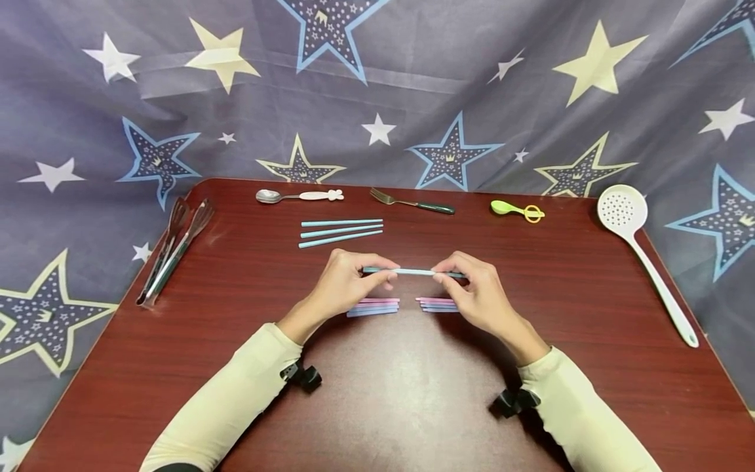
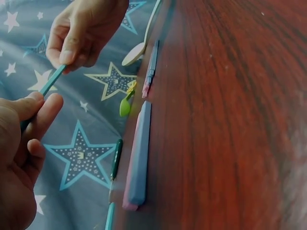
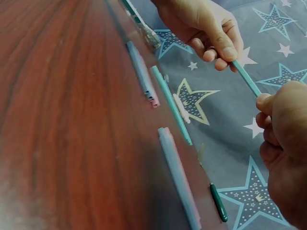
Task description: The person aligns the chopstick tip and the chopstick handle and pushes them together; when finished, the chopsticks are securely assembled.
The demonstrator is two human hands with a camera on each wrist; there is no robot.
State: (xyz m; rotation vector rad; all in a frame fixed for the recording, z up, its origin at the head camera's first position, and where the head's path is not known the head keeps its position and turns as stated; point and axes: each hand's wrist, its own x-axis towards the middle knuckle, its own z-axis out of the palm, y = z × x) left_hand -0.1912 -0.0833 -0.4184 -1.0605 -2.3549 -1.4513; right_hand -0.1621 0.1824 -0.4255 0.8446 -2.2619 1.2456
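Observation:
A teal chopstick (image 1: pixel 415 271) is stretched level between both hands, above the middle of the table. My left hand (image 1: pixel 348 282) pinches one end between thumb and fingers; my right hand (image 1: pixel 474 288) pinches the other end the same way. In the right wrist view, the bare middle of the chopstick (image 3: pixel 247 79) shows between the two thumbs. Below the left hand lies a bundle of pink and blue sticks (image 1: pixel 374 308), partly hidden by it. A similar bundle of pink and blue sticks (image 1: pixel 439 306) lies below the right hand. Three teal chopsticks (image 1: pixel 342 231) lie side by side behind the left hand.
Along the back edge lie a white-handled spoon (image 1: pixel 318 195), a green-handled fork (image 1: pixel 435 208) and a small lime-green spoon (image 1: pixel 503 208) with a yellow ring. Metal tongs (image 1: pixel 177 255) lie at the left edge, a white skimmer (image 1: pixel 622 206) at the right. A star-patterned cloth (image 1: pixel 389 98) hangs behind.

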